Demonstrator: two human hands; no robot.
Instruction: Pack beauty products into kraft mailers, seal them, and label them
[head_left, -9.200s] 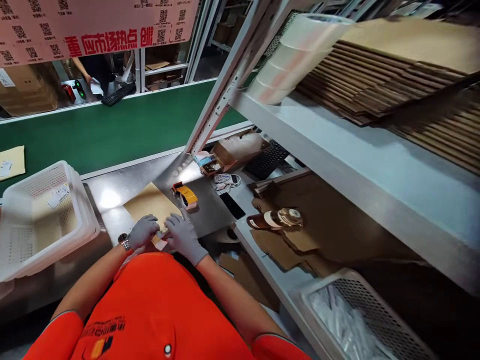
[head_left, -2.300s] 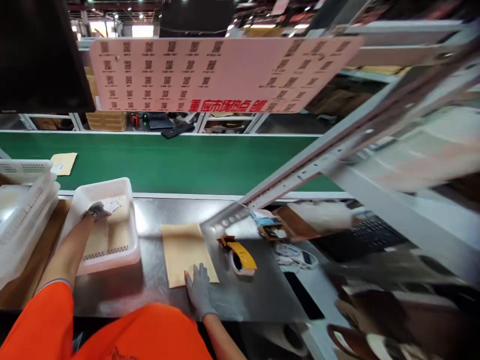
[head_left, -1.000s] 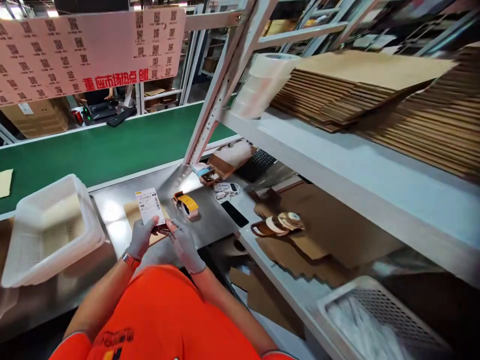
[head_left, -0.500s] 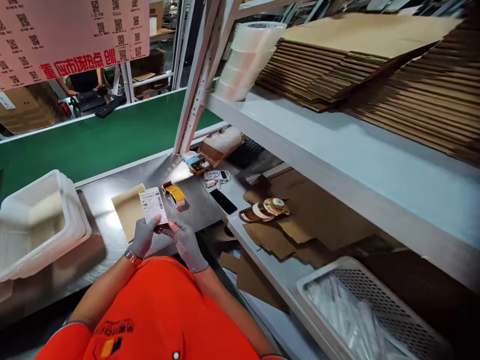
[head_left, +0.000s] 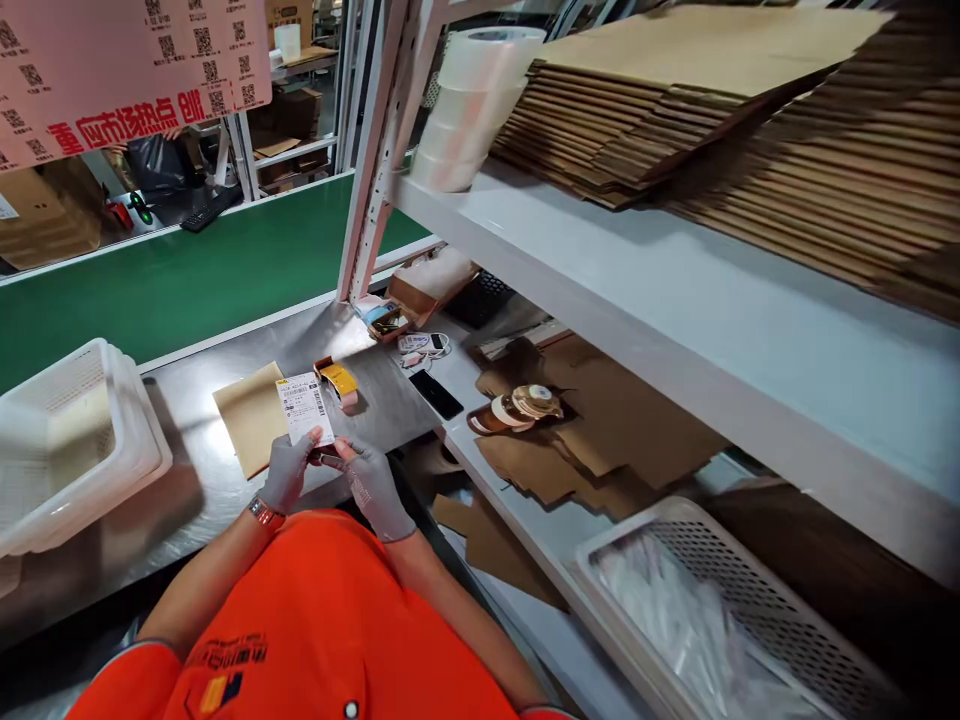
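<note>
Two grey-gloved hands meet over the steel bench (head_left: 187,440), with one printed shipping label (head_left: 303,408) raised between them. The left hand (head_left: 289,472) is closed in a pinch, its bare thumb tip on the label's lower part and its fingers behind. The right hand (head_left: 373,487) is partly curled, thumb and forefinger drawn together at the label's lower corner; whether it grips the label or a small dark item (head_left: 324,459) between the hands, I cannot tell. Both forearms angle inward before the orange shirt (head_left: 322,620), and one watch (head_left: 266,514) circles the left wrist.

One kraft envelope (head_left: 247,418) lies flat on the bench beyond the left hand, its right side hidden by the label. One yellow tape dispenser (head_left: 339,380) stands just past the label, and one black phone (head_left: 436,394) lies to its right. One brown bottle (head_left: 516,410) rests on its side on cardboard.

At least two nested white baskets (head_left: 133,410) are cut off by the left edge. Two piles of flattened cartons (head_left: 600,120) fill the upper shelf beside at least three stacked tape rolls (head_left: 472,115). One perforated basket (head_left: 720,560) holds clear plastic, too tangled to count. One pink banner (head_left: 142,60) is cropped above and at left.
</note>
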